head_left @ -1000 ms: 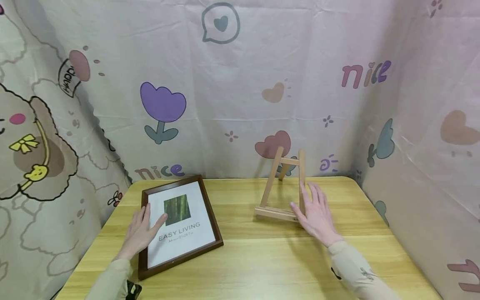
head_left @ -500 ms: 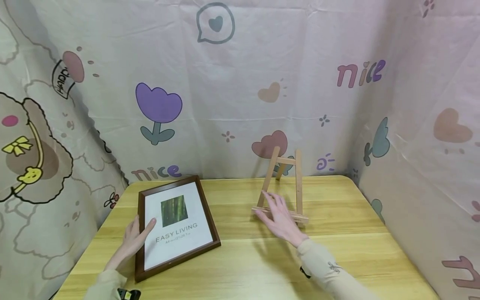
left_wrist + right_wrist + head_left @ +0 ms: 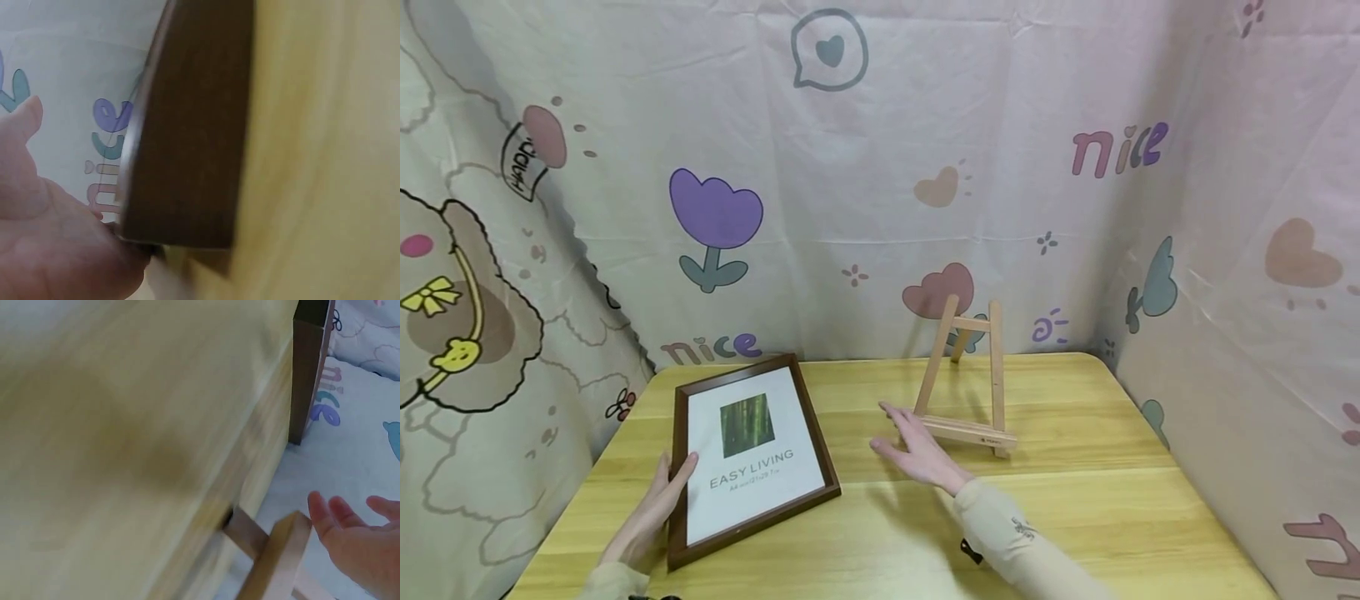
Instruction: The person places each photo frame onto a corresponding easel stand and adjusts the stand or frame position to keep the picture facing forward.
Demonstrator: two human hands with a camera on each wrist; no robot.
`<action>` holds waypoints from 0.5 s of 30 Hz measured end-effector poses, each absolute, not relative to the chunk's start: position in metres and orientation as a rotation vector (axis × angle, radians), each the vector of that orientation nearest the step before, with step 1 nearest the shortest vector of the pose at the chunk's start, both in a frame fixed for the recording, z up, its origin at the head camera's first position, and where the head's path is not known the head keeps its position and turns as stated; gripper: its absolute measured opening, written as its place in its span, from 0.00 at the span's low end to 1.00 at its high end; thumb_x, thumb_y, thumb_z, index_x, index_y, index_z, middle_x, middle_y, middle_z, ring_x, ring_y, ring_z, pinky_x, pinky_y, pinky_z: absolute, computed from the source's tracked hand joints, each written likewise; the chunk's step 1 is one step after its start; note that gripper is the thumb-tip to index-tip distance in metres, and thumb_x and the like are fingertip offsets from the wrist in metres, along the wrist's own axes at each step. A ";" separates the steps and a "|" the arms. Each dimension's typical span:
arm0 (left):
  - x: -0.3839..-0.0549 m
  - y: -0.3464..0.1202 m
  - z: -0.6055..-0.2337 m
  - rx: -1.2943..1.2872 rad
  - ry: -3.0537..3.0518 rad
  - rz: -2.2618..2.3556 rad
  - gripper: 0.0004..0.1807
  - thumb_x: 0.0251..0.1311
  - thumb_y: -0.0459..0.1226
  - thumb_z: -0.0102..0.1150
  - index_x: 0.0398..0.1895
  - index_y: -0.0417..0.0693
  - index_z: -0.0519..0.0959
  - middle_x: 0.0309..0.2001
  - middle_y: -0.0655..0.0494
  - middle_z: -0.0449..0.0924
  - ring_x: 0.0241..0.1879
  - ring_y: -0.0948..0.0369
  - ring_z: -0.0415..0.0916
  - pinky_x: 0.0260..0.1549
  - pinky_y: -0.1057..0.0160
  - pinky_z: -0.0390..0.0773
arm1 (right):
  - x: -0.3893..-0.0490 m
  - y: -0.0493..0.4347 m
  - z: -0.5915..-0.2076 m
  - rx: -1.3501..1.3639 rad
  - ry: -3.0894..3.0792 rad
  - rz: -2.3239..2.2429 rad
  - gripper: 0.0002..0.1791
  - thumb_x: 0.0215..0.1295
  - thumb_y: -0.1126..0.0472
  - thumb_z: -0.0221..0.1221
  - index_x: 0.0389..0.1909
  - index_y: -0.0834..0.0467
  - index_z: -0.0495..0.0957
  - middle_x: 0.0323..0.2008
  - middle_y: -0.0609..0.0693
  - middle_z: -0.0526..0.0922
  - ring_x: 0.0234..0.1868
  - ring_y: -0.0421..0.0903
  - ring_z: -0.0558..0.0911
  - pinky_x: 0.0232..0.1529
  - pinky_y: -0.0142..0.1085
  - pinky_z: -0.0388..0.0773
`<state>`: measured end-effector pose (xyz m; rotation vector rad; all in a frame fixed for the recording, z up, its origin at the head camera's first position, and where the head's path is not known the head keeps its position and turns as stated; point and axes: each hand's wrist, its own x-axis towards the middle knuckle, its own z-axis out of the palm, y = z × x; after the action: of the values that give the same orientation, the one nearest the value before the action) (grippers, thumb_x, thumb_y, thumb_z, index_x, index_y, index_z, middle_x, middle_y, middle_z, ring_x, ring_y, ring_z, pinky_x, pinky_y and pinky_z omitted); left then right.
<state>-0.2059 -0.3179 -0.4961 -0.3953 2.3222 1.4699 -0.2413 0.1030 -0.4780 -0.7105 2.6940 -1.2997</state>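
A brown-edged picture frame (image 3: pixel 820 433) with a white "EASY LIVING" insert lies at the left of the table. My left hand (image 3: pixel 646 512) is at its left side, thumb over the border and fingers along the outer edge. In the left wrist view the raised thumb (image 3: pixel 28 119) stands apart from the frame's side (image 3: pixel 187 137), with the fingertips hidden at its lower end. A small wooden easel (image 3: pixel 962 429) stands right of centre. Just left of its ledge is my right hand (image 3: pixel 921 450), fingers extended and holding nothing. The right wrist view catches the easel (image 3: pixel 275 562) beside the fingers.
The wooden table (image 3: pixel 1060 500) ends at a printed curtain (image 3: pixel 827 183) behind, with more curtain at both sides. A strip of table separates the picture frame from the easel.
My right hand has moved left from the easel's right leg, across its ledge, to its left side. My left hand has drawn back from the frame's face to its left edge.
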 end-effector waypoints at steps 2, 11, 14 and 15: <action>-0.205 -0.319 -0.500 -0.394 2.301 1.481 0.60 0.69 0.71 0.29 0.67 0.41 0.03 0.69 0.37 -0.03 0.72 0.35 0.04 0.71 0.27 0.23 | -0.243 0.098 -0.481 -0.709 2.616 -1.345 0.40 0.74 0.43 0.53 0.79 0.55 0.52 0.71 0.65 0.65 0.67 0.64 0.70 0.66 0.62 0.73; -0.196 -0.322 -0.506 -0.380 2.402 1.364 0.62 0.70 0.67 0.39 0.73 0.35 0.13 0.75 0.25 0.15 0.75 0.29 0.17 0.72 0.25 0.29 | -0.251 0.075 -0.497 -0.681 2.281 -1.480 0.40 0.73 0.51 0.58 0.77 0.63 0.53 0.62 0.66 0.74 0.59 0.56 0.80 0.58 0.46 0.83; -0.188 -0.326 -0.505 -0.399 2.379 1.305 0.63 0.68 0.69 0.41 0.73 0.37 0.13 0.73 0.25 0.09 0.72 0.28 0.11 0.67 0.21 0.25 | -0.252 0.067 -0.499 -0.639 2.164 -1.529 0.40 0.71 0.55 0.60 0.77 0.63 0.53 0.61 0.66 0.74 0.56 0.55 0.81 0.56 0.46 0.85; -0.186 -0.327 -0.505 -0.396 2.373 1.294 0.64 0.67 0.69 0.42 0.73 0.37 0.14 0.73 0.25 0.09 0.71 0.27 0.10 0.66 0.20 0.25 | -0.253 0.065 -0.500 -0.626 2.140 -1.532 0.41 0.71 0.56 0.61 0.77 0.63 0.53 0.60 0.65 0.75 0.56 0.54 0.82 0.56 0.46 0.85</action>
<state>-0.1859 -0.3274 -0.5055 -0.3965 2.3726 1.2940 -0.2531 0.0647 -0.5002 -0.6261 2.1402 -1.5321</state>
